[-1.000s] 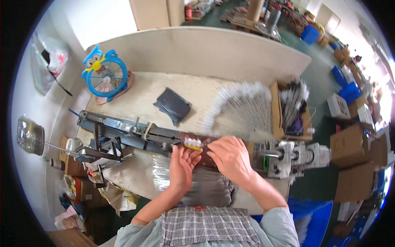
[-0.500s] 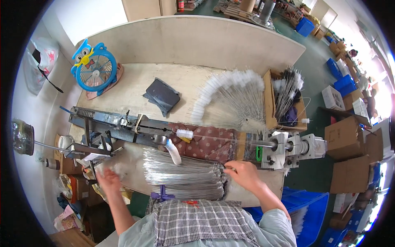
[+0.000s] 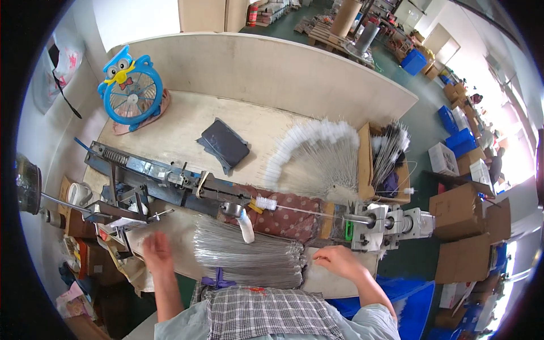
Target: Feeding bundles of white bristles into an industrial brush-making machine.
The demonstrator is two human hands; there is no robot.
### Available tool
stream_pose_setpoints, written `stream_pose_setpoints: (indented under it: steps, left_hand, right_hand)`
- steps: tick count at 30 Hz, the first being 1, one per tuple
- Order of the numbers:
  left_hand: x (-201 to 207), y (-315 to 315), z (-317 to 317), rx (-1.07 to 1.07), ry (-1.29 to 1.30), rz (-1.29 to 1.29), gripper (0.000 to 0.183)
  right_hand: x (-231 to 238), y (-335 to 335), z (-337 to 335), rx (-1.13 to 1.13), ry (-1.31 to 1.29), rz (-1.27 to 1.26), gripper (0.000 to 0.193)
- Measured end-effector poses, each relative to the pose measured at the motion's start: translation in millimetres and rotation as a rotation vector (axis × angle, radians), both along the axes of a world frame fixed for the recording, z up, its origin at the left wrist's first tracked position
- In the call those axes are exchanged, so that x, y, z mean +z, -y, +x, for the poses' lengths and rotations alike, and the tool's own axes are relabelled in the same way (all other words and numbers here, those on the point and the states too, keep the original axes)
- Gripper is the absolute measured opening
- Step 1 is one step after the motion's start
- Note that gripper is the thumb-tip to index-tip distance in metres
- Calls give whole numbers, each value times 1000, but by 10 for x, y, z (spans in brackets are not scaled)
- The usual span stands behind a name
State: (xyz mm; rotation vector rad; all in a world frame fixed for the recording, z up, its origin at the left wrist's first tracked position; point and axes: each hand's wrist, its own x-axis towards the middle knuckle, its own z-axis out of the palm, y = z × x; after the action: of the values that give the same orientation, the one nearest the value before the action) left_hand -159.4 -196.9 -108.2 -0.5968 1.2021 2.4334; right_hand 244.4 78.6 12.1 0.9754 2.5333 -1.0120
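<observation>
My left hand (image 3: 157,254) is raised beside the left end of the bench, slightly blurred, its fingers loosely apart and nothing seen in them. To the right, my right hand (image 3: 339,262) is closed, thumb and fingertips together, just past the right end of a thick bundle of thin metal wires (image 3: 249,255). Whether a wire is between those fingers is too small to tell. Behind the bundle, a white bristle brush (image 3: 266,203) on a thin wire stem sits in line between a long metal rail (image 3: 153,177) and the spindle machine (image 3: 391,222).
A white-wrapped handle (image 3: 246,228) juts toward me over the wires. Brown dotted cloth (image 3: 292,216) lies under the stem. Finished brushes (image 3: 314,147) fan out behind, beside a cardboard box (image 3: 365,161). A blue fan (image 3: 133,93) and dark cloth pad (image 3: 225,141) stand farther back.
The whole view has shifted and tilted a little. My right hand has drawn slightly right, off the wire bundle's end. The left hand's spread fingers have curled in somewhat.
</observation>
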Motion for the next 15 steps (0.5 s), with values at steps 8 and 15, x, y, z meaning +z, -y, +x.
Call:
stream_pose_setpoints:
  steps: [8,15]
  left_hand:
    - [862,-1467,1360,-968,-212,-90,28]
    - [2019,-1782,1428,-857,785,429,17]
  right_hand:
    - [11,42,-12,27,19,14,23]
    - [-93,94,105,-102,3,193,20]
